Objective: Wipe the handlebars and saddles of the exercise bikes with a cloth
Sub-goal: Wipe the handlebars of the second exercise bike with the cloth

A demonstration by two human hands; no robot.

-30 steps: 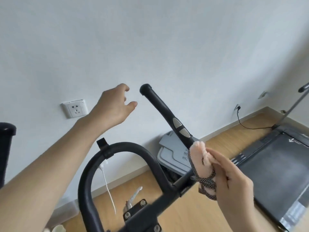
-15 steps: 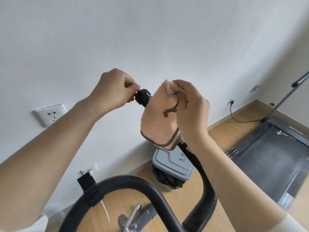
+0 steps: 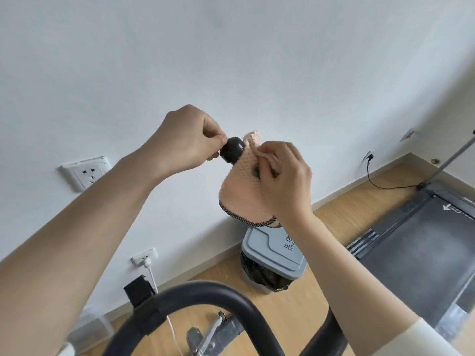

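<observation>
A black handlebar grip of the exercise bike rises toward the wall, and its rounded end cap [image 3: 232,150] shows between my hands. My left hand [image 3: 185,140] pinches that end cap with its fingertips. My right hand [image 3: 281,181] is closed around a peach cloth with a dark patterned edge [image 3: 237,186], which is wrapped over the grip just below the cap. The grip's shaft under the cloth is hidden. The curved black handlebar loop [image 3: 205,294] arcs across the bottom of the view. No saddle is in sight.
A white wall with two sockets [image 3: 84,173] [image 3: 144,256] stands close behind the bar. A grey lidded bin [image 3: 272,255] sits on the wooden floor below my hands. A treadmill deck [image 3: 424,247] lies at the right, with a plugged-in black cable [image 3: 370,176].
My left hand closed onto the end cap of the grip. My right hand slid the cloth up the grip from its lower part to just under the cap.
</observation>
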